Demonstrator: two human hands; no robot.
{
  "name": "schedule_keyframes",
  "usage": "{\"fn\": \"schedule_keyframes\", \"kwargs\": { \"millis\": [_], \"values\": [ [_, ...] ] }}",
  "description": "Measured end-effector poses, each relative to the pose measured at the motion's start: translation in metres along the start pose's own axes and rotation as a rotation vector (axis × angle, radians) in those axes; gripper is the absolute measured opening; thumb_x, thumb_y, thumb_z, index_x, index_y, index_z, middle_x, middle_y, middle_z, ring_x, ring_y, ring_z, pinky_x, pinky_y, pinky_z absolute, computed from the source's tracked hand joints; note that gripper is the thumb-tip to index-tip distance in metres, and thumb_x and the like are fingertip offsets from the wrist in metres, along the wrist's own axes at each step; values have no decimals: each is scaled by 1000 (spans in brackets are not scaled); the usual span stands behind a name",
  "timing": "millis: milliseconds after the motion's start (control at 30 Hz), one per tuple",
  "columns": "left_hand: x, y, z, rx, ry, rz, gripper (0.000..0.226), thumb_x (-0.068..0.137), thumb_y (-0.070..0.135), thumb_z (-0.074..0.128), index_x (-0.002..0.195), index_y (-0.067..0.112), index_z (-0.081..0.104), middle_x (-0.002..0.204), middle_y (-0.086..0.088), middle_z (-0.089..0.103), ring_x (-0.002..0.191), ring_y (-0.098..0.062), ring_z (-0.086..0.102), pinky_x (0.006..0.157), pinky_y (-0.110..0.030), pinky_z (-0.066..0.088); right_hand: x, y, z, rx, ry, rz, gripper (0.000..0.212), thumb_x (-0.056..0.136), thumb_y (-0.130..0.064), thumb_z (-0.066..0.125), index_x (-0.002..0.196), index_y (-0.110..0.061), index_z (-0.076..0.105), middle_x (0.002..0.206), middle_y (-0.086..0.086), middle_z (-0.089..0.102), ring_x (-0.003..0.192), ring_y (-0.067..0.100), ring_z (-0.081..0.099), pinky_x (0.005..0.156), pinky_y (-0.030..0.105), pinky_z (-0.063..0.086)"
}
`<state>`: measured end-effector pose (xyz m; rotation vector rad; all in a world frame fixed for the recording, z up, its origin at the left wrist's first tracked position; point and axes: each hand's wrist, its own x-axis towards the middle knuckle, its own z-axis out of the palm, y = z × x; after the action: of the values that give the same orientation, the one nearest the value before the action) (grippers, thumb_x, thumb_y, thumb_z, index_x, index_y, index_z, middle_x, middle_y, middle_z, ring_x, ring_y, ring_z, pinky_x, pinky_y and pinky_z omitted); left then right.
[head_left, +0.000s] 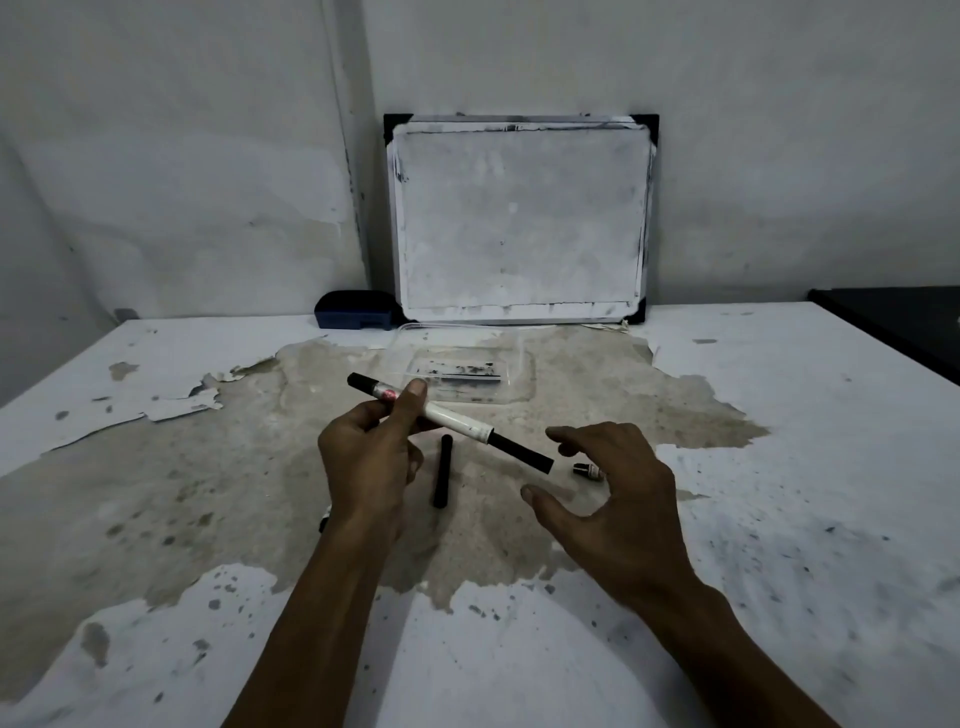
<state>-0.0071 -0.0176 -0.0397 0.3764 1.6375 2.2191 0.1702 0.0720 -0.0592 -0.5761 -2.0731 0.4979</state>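
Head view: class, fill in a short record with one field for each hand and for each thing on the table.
left hand: holds the marker by its barrel, tilted, above the table
right hand: open, fingers spread, near the marker's black lower end, holding nothing
black stick: lies on the table, below the marker
small black piece: on the table by the right fingers
clear tray: behind the marker
whiteboard: leans on the wall, smudged
blue eraser: left of the whiteboard
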Motion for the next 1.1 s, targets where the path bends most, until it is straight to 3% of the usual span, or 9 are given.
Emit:
{"fn": "schedule_keyframes", "kwargs": {
  "millis": [100,267,567,733,933,1100],
  "values": [
    [0,0,0,0,24,-6,22,83,24,73,78,3,72,69,-11,76,37,-12,29,36,-21,26,7,-9,-1,-88,3,-49,46,67,-40,78,107,-18,67,98,-2,66,96,16,56,73,35,53],
    [-1,2,-1,-30,32,-28,22,83,24,73,80,2,72,69,-12,76,37,-11,30,36,-20,27,29,-28,13,-392,-36,-191,32,72,-37,70,96,-16,71,91,1,70,89,23,60,76,36,45],
    [17,25,-10,-61,77,-37,32,80,25,76,92,-4,71,75,-18,75,35,-8,34,36,-20,31,53,-38,33,-487,-112,-212,10,77,-28,67,82,-20,70,77,-2,69,78,22,59,85,36,34],
    [50,44,-34,-83,209,-7,22,80,28,77,74,9,67,79,-17,75,31,-8,33,34,-15,29,87,-30,35,-513,-176,-125,8,78,-24,68,81,-17,71,75,2,69,78,26,59,80,39,40],
    [66,45,-55,-101,265,-37,22,82,27,74,68,17,61,82,-15,75,31,-7,34,33,-14,28,161,-15,77,-464,-354,-72,12,83,-22,63,90,-17,71,89,4,72,90,28,62,80,36,36],
    [72,37,-61,-119,272,-76,22,83,28,73,70,15,61,83,-16,75,33,-9,33,33,-15,28,201,2,125,-572,-545,11,19,80,-12,61,99,-12,60,102,12,63,94,32,60,88,39,38]
  ]
}}
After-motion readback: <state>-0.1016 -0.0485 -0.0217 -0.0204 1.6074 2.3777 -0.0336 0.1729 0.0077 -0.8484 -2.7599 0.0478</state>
